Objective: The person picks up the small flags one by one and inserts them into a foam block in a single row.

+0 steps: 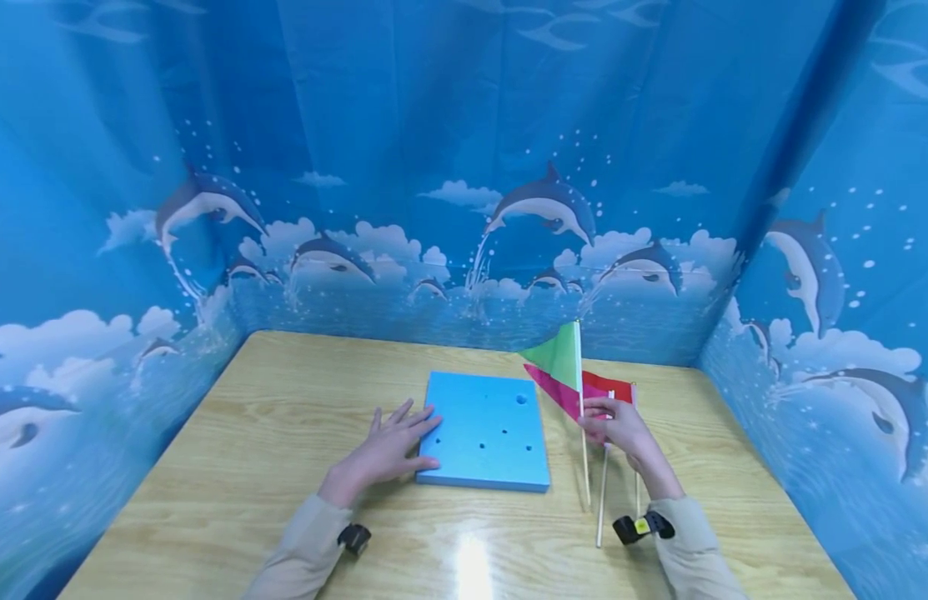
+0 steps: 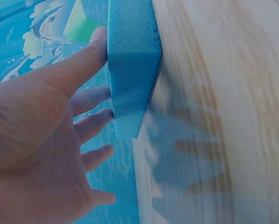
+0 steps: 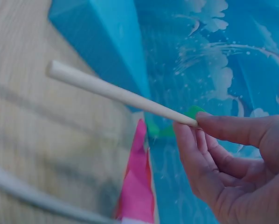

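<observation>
A blue foam block (image 1: 464,408) with several holes in its top lies on the table. Along its left edge my left hand (image 1: 384,450) rests with fingers spread; in the left wrist view the thumb and fingertips touch the block's top. My right hand (image 1: 617,427) pinches the wooden stick (image 3: 107,91) of a green flag (image 1: 561,354) between thumb and fingers. The flag stands nearly upright right of the block, its cloth pointing left. Behind that hand, a pink flag (image 1: 557,390) and a red flag (image 1: 621,388) are partly hidden.
The pink flag's stick (image 1: 602,500) extends toward the table's front, beside the right wrist. A wooden table (image 1: 298,392) carries everything. Blue dolphin-print curtains (image 1: 433,167) enclose its back and sides. Each wrist wears a dark strapped device (image 1: 354,538).
</observation>
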`<state>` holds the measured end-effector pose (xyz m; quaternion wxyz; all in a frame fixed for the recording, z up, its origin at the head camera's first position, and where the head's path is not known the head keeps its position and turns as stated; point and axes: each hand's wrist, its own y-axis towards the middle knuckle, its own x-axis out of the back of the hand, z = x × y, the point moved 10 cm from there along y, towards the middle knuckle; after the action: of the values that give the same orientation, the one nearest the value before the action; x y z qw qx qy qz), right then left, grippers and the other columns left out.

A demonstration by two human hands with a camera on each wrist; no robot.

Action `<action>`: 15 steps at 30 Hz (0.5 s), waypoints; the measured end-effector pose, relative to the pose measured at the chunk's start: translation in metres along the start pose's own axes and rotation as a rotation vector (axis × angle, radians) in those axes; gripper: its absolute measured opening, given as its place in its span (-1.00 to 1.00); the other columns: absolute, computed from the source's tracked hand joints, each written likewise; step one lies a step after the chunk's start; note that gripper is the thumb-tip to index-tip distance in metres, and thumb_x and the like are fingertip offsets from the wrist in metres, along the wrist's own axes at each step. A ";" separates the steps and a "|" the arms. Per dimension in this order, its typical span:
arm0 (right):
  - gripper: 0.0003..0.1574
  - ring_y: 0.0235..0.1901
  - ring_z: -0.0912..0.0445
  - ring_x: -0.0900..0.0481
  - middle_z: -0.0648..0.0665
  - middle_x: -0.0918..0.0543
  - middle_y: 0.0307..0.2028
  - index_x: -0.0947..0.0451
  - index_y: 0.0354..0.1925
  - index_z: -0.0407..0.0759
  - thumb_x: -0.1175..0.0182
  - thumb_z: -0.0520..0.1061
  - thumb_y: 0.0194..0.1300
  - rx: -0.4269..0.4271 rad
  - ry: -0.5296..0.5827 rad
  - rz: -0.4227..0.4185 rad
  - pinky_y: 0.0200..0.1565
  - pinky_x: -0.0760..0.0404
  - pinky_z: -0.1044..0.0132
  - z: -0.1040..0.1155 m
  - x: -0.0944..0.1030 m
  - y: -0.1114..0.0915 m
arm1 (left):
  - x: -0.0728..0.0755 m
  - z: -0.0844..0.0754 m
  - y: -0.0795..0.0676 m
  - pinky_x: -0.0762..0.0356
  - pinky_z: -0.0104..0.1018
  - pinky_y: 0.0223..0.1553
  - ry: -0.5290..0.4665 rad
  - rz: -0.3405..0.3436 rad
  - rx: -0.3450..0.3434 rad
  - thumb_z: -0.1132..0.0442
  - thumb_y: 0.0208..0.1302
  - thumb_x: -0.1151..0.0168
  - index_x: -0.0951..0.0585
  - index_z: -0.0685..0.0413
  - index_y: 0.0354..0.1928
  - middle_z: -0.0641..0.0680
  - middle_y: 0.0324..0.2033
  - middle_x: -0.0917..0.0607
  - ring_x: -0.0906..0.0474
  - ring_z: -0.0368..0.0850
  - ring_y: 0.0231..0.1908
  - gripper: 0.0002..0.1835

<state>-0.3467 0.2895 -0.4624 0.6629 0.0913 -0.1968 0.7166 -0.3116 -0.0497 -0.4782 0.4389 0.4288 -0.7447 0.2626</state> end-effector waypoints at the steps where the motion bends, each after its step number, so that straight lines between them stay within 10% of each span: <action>1: -0.43 -0.36 0.20 -0.61 -0.23 -0.62 -0.11 -0.37 0.27 -0.58 -0.23 -0.32 0.39 0.009 -0.008 -0.001 -0.30 -0.73 0.33 0.004 -0.001 0.000 | 0.000 0.000 0.000 0.35 0.50 0.43 0.001 -0.003 -0.001 -0.14 0.31 -0.32 -0.34 -0.01 0.51 0.09 0.54 -0.22 0.12 0.24 0.57 -0.20; 15: -0.47 -0.30 0.18 -0.70 -0.19 -0.63 -0.13 -0.42 0.26 -0.50 -0.25 -0.31 0.39 0.121 0.152 0.011 -0.13 -0.78 0.14 0.070 -0.052 0.012 | 0.001 -0.002 -0.001 0.36 0.50 0.42 0.000 -0.011 -0.009 -0.12 0.31 -0.32 -0.34 0.01 0.50 0.10 0.54 -0.23 0.11 0.24 0.57 -0.20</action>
<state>-0.3618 0.2128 -0.4212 0.6651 0.0757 -0.1027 0.7358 -0.3100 -0.0492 -0.4764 0.4422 0.4307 -0.7437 0.2567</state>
